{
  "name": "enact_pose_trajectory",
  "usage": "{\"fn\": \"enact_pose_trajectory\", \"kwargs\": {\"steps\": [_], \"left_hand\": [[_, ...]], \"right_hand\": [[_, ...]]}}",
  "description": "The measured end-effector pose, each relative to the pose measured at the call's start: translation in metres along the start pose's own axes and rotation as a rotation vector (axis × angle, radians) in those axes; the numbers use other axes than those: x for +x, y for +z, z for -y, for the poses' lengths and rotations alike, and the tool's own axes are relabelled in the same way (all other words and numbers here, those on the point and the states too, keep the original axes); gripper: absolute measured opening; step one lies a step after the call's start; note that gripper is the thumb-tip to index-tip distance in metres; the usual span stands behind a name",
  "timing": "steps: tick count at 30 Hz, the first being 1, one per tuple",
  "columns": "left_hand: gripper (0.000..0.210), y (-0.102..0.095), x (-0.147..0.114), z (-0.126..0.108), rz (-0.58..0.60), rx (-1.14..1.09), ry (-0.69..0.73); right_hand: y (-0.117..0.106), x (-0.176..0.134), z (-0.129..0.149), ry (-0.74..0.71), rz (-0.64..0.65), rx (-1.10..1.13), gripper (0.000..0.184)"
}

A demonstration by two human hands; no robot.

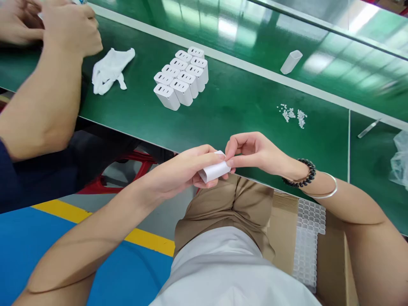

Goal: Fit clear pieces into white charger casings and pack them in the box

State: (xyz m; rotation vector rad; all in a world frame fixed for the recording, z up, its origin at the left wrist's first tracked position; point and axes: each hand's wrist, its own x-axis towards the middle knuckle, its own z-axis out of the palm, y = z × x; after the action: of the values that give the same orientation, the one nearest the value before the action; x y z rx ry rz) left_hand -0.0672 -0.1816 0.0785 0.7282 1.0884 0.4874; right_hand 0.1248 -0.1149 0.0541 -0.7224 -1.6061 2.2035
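Observation:
A white, hollow charger housing (214, 172) is held just off the table's front edge, above my lap. My left hand (194, 163) wraps round it, thumb on top, with the open end facing down and left. At its other end, my right hand (250, 151) has thumb and forefinger pinched together against the rim. Anything between those fingertips is too small to make out. Farther right on the green table (236, 106) lie two small heaps of tiny white pieces (289, 114). Several white chargers (181, 76) stand in close rows, slot faces up.
An empty white housing (291, 62) lies beyond the pale strip. A co-worker's hand (72, 29) is at upper left, near a crumpled white glove (111, 70). To the right are a thin clear stick (369, 128) and plastic bag (400, 157). Below, a cardboard box (282, 221) holds clear parts (306, 255).

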Motion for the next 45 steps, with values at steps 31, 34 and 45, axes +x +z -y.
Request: {"fn": "enact_pose_trajectory", "kwargs": {"steps": [31, 34, 45], "left_hand": [[0.038, 0.008, -0.005, -0.023, -0.207, 0.415, 0.554], [0.039, 0.006, -0.004, -0.026, -0.188, 0.452, 0.560], [0.040, 0.007, -0.007, -0.030, -0.157, 0.426, 0.497]], "right_hand": [[-0.002, -0.008, 0.028, -0.658, 0.017, -0.452, 0.011], [-0.003, -0.009, 0.030, -0.656, 0.017, -0.483, 0.010], [-0.004, -0.012, 0.028, -0.639, -0.006, -0.474, 0.010]]}}
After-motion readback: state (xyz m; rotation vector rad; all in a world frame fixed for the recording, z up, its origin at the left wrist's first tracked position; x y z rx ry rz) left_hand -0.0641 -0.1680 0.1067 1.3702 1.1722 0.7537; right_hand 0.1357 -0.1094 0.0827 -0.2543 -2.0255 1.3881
